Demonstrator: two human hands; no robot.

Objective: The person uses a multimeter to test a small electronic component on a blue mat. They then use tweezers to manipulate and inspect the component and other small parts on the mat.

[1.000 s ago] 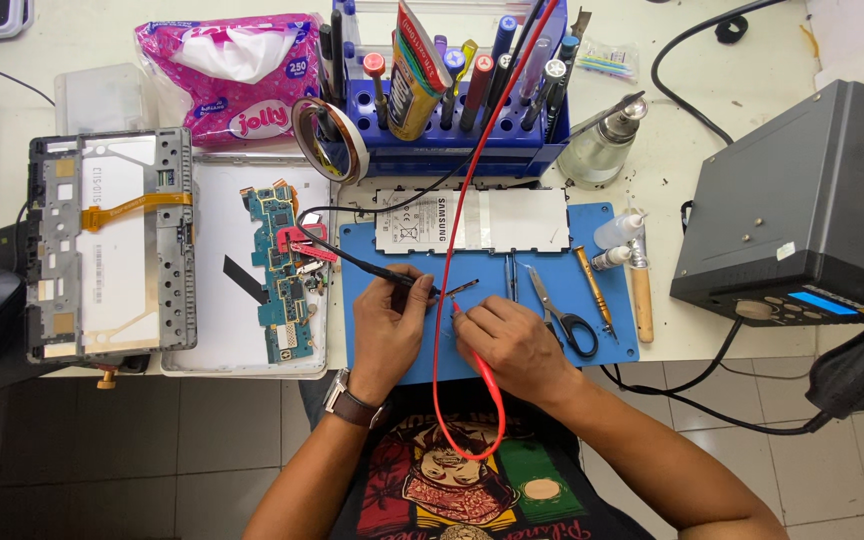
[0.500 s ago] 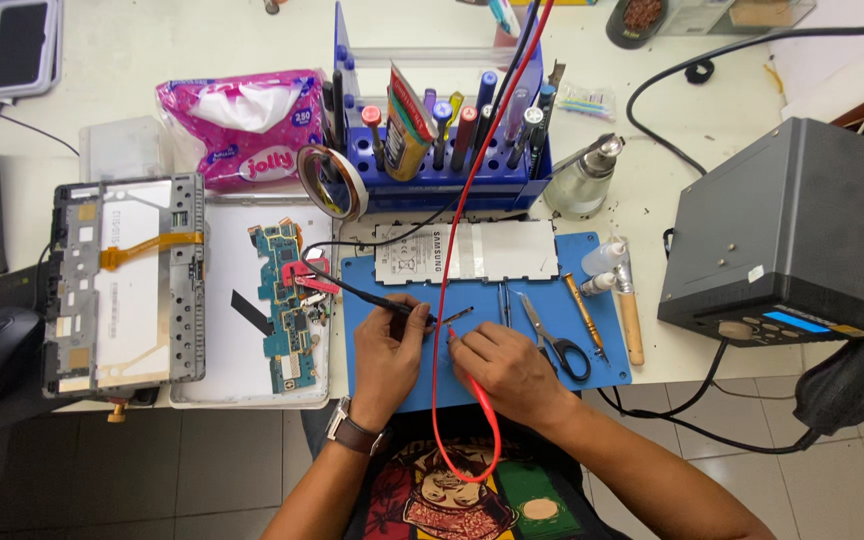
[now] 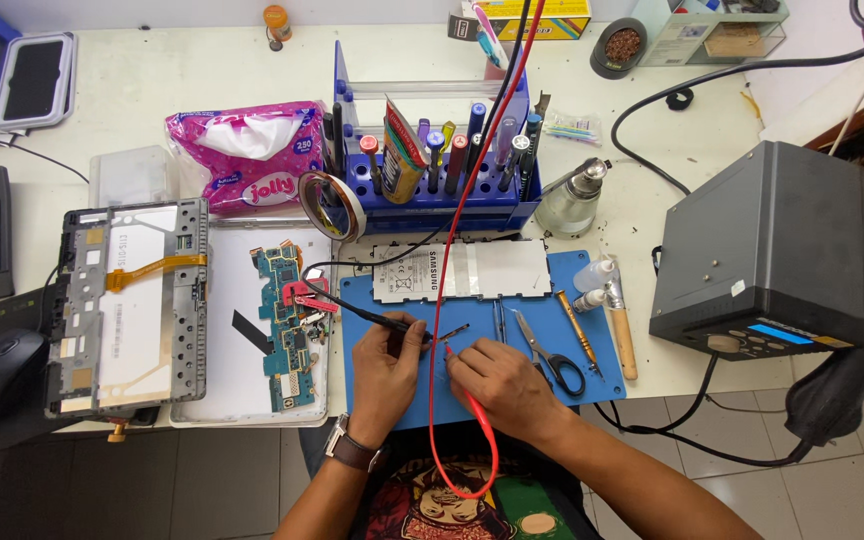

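Left hand: fingers pinched on the black probe, tip beside a small component.
Right hand: closed on the red probe, tip close under that component.
Technique: judged best with both wrists braced on the blue mat, tips steady.
Beyond left hand: circuit board, tablet frame.
Above grip: flat battery, tool rack.
Right of grip: scissors.
Surface: cluttered white bench; tiled floor below.
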